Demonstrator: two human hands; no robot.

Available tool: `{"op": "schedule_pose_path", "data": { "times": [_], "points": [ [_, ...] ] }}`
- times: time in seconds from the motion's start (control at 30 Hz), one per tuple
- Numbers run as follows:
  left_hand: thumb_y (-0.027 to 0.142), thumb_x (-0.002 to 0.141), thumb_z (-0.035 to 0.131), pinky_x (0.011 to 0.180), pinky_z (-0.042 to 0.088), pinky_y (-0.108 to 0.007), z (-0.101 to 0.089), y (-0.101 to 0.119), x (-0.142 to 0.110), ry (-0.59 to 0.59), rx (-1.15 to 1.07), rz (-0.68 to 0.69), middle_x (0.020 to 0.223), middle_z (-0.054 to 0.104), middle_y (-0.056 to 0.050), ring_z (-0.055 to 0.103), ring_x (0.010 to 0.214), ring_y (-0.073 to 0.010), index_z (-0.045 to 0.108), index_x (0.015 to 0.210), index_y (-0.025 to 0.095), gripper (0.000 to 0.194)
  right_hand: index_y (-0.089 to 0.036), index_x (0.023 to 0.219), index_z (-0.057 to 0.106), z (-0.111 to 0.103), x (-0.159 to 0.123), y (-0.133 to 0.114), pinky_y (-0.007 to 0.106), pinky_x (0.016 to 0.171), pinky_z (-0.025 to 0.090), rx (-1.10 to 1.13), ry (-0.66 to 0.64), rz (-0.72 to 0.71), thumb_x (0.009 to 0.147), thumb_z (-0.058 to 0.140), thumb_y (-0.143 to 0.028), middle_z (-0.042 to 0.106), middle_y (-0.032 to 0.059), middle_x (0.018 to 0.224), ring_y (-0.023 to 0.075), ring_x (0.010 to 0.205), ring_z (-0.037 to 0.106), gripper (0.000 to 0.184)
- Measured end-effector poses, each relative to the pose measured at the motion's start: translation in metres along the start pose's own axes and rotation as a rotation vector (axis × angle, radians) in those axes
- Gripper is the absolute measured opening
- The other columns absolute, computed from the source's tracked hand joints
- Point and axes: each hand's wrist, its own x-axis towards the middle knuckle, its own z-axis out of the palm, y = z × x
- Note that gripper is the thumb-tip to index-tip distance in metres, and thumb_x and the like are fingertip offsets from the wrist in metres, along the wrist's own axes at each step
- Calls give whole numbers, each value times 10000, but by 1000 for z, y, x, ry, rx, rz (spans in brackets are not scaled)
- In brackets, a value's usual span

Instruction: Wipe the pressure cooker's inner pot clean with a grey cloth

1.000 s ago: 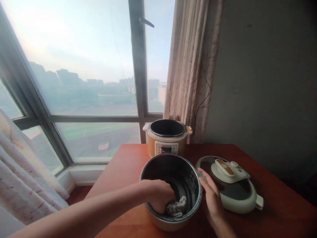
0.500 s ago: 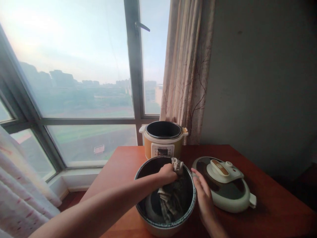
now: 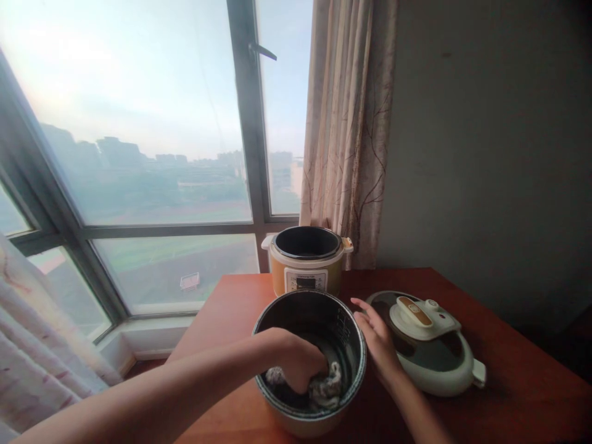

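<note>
L hand (image 3: 303, 364) is down inside the pot (image 3: 308, 424), fingers bunched round a crumpled cloth (image 3: 326, 391), tips mostly hidden; cloth pokes out both sides of the fist, prob. held wadded so it presses on the inner surface. R hand (image 3: 377, 339) sits b/w pot & lid (image 3: 441, 354), fingers loose + extended, nothing grasped; can't tell if it's touching the rim, but likely there to steady the pot. Pot's upright on the worktop (image 3: 509, 376), just in front of the cooker (image 3: 279, 277), presumably for easy reach. Lid lies handle-up, prob. parked aside for elbow room.
</note>
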Motion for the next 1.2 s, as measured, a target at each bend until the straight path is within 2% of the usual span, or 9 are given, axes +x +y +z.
{"op": "schedule_pose_path", "data": {
  "times": [0.1,0.23,0.4,0.5,0.6,0.8,1.0,1.1,1.2],
  "points": [
    [117,588,627,510,425,-283,-2,0,2,-163,75,2,460,407,51,496,491,-182,389,538,248,277,-165,1241,622,3,12,-3,270,614,420,11,-66,28,743,746,-544,666,-17,731,168,656,594,638],
    [157,604,655,531,452,-288,5,-2,10,-135,62,-1,527,475,35,554,555,-197,403,587,247,268,-187,1163,689,2,8,-2,322,733,489,4,8,65,678,775,-593,736,43,879,229,807,667,638],
    [180,655,632,555,473,-290,16,-4,18,-18,139,30,703,685,-43,634,652,-222,634,762,207,110,-218,1097,728,-8,-42,13,356,938,481,-47,274,44,675,746,-656,700,85,1229,299,1184,593,609],
    [167,676,623,611,508,-295,16,-3,27,115,75,-23,877,755,-90,698,773,-255,698,929,189,265,-223,1189,694,-6,-79,22,333,742,534,-21,303,110,720,707,-678,725,96,1160,298,1025,661,654],
    [184,687,617,668,535,-319,11,-6,36,279,-72,-144,958,767,-120,722,833,-290,712,982,173,310,-222,1325,607,6,-101,22,307,531,468,-7,305,147,747,660,-717,755,104,978,250,706,660,763],
    [183,788,532,868,523,-353,5,-34,42,602,-375,-299,1096,750,-117,694,1023,-287,692,1054,144,312,-210,1420,512,22,-110,8,281,446,361,-36,290,112,690,676,-762,688,42,711,169,473,479,930],
    [167,729,592,806,536,-293,14,-19,51,590,-486,-286,993,758,-51,696,968,-256,712,1015,155,311,-187,1464,443,17,-103,9,237,397,301,41,205,147,687,742,-669,577,-26,576,126,431,403,961],
    [156,696,610,797,531,-276,19,3,51,552,-529,-228,984,749,-29,688,939,-236,706,1031,176,350,-209,1398,524,4,-87,9,226,430,350,145,207,180,688,788,-561,669,-6,709,126,494,486,836],
    [128,671,609,772,529,-276,20,14,42,406,-498,-124,945,730,-13,661,870,-210,685,1039,186,380,-216,1328,599,-10,-67,7,259,552,457,248,209,192,687,793,-509,740,42,928,184,676,635,730]
  ]
}}
